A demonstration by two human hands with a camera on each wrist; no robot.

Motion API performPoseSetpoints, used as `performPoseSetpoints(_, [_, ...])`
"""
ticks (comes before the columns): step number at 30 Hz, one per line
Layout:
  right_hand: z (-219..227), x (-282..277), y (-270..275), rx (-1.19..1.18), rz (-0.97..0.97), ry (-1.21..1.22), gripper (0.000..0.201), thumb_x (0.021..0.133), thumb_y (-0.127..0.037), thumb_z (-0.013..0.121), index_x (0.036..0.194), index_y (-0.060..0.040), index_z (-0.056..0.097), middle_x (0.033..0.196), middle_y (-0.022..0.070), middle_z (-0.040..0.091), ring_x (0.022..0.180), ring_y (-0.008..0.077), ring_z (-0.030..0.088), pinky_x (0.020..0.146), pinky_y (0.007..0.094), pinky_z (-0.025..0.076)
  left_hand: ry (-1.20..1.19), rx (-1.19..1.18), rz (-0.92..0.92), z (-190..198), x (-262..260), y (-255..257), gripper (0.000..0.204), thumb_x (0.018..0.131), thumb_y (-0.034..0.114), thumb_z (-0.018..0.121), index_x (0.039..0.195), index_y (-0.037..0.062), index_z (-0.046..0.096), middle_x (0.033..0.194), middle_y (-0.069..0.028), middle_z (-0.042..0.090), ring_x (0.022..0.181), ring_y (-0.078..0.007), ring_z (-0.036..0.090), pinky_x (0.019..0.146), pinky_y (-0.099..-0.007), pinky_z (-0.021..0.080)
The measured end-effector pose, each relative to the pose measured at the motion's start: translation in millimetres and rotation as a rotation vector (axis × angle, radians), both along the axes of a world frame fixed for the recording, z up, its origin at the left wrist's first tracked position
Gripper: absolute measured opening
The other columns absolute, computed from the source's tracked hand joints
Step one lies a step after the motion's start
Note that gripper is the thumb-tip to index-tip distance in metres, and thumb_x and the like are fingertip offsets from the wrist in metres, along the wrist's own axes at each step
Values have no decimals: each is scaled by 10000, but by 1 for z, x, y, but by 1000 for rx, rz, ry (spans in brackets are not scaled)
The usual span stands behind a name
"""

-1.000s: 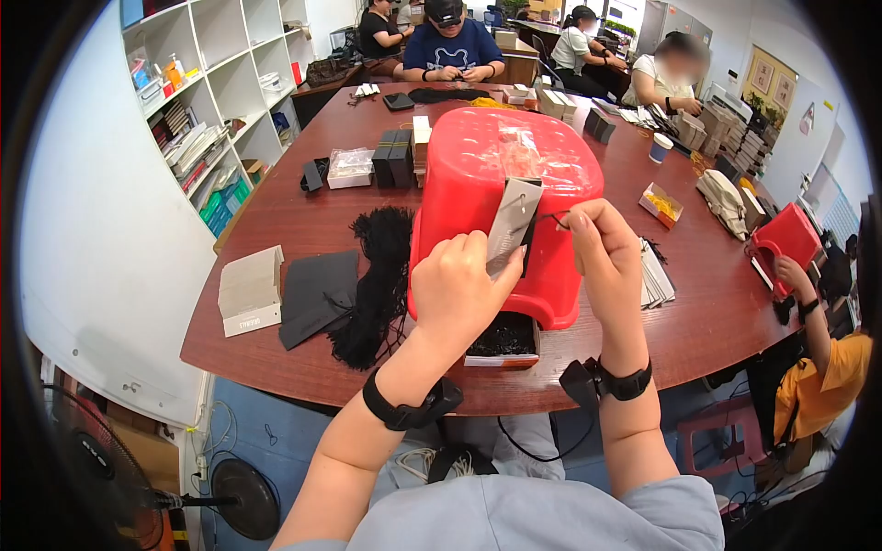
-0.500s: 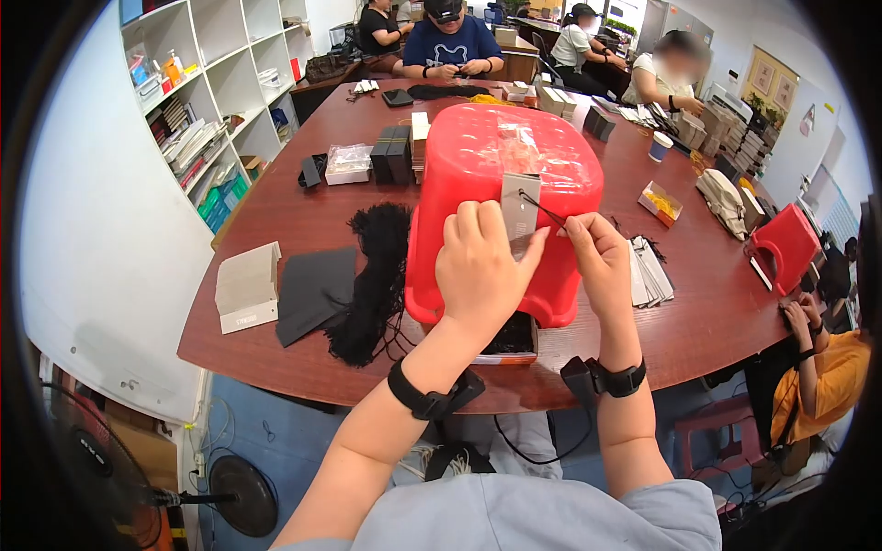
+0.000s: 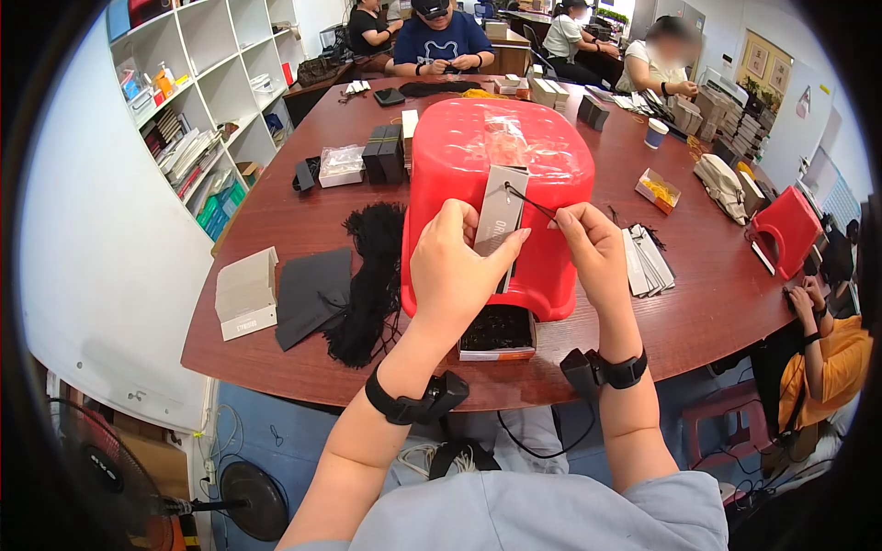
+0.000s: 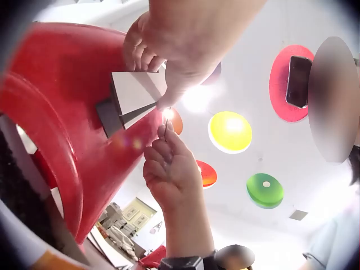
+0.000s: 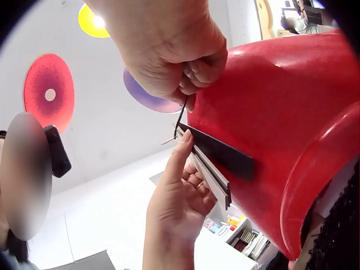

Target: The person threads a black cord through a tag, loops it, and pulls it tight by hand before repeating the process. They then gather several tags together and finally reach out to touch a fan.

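My left hand (image 3: 452, 262) grips a small stack of hang tags (image 3: 501, 211), thumb on the near edge and fingers behind. The front tag is pale grey with dark lettering; a black card (image 5: 222, 152) lies behind it in the right wrist view. Through the hole at the tag's top runs a black string (image 3: 533, 201). Its far end is pinched between thumb and fingertips of my right hand (image 3: 595, 250), and it stretches taut between hand and tag. Just behind the tags rises an upturned red plastic stool (image 3: 556, 174), its top patched with clear tape.
Under the stool's edge sits a box (image 3: 496, 355) of black strings. Left of it lie a black string bundle (image 3: 367, 266), black cards (image 3: 314, 294) and grey cards (image 3: 246, 294). Strung tags (image 3: 649, 264) lie at right, near a box of yellow strings (image 3: 658, 191). Other people sit around the table.
The string, earlier loose beside the tags, now passes through the hole and is drawn out to the right. The tags swung upright, then tilted again as my left hand re-gripped them.
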State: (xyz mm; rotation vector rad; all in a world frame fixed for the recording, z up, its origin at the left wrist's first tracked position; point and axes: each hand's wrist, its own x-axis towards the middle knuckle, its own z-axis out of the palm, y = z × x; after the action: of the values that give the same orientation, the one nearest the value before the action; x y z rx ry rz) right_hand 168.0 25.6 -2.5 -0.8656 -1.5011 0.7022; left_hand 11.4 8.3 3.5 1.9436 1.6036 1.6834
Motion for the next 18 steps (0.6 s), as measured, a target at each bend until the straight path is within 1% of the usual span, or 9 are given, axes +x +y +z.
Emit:
performPoseSetpoints(1, [-1, 0, 0, 10, 5, 3, 197, 841, -172, 516, 762, 6, 549, 673, -27, 542, 622, 11, 421, 557, 164, 342, 0, 0, 0, 2, -1, -1, 379, 595, 260, 754, 710, 29, 476, 610, -39, 523, 556, -113, 493, 537, -244, 422])
performPoseSetpoints(3, [0, 1, 0, 7, 4, -4, 196, 840, -171, 516, 763, 6, 550, 673, -27, 541, 622, 11, 421, 557, 163, 342, -181, -118, -142, 6, -3, -3, 382, 581, 248, 769, 718, 15, 499, 634, -43, 556, 573, -84, 508, 554, -222, 433])
performPoseSetpoints(6, [1, 0, -1, -6, 5, -4, 194, 840, -170, 517, 766, 6, 551, 670, -29, 536, 622, 11, 419, 555, 163, 341, -202, -167, -126, 7, -4, -3, 373, 572, 233, 777, 716, 9, 516, 642, -40, 569, 584, -72, 516, 553, -215, 436])
performPoseSetpoints(10, [-3, 1, 2, 15, 7, -12, 196, 839, -173, 519, 771, 7, 553, 669, -31, 533, 625, 12, 420, 558, 163, 342, -179, -155, -89, 6, -5, -2, 375, 563, 233, 782, 710, 13, 516, 639, -47, 575, 577, -75, 523, 551, -211, 438])
performPoseSetpoints(13, [0, 0, 0, 12, -1, -11, 201, 839, -180, 521, 769, 6, 553, 669, -31, 533, 625, 12, 420, 559, 163, 342, -199, -205, -94, 6, -6, -1, 338, 587, 209, 767, 733, -9, 554, 633, -41, 576, 571, -69, 519, 550, -212, 435])
performPoseSetpoints(15, [0, 1, 0, 2, 5, -8, 205, 839, -185, 521, 768, 5, 552, 671, -31, 534, 626, 12, 421, 561, 164, 343, -160, -131, -105, -3, -8, 5, 288, 621, 178, 742, 757, -29, 595, 628, -29, 576, 567, -64, 514, 532, -217, 423])
performPoseSetpoints(18, [0, 1, 1, 1, 10, -5, 213, 840, -194, 522, 765, 4, 551, 673, -30, 536, 629, 13, 423, 564, 163, 345, -175, -107, -143, -5, -9, 4, 233, 650, 143, 716, 777, -29, 621, 625, -30, 577, 566, -55, 504, 513, -222, 406])
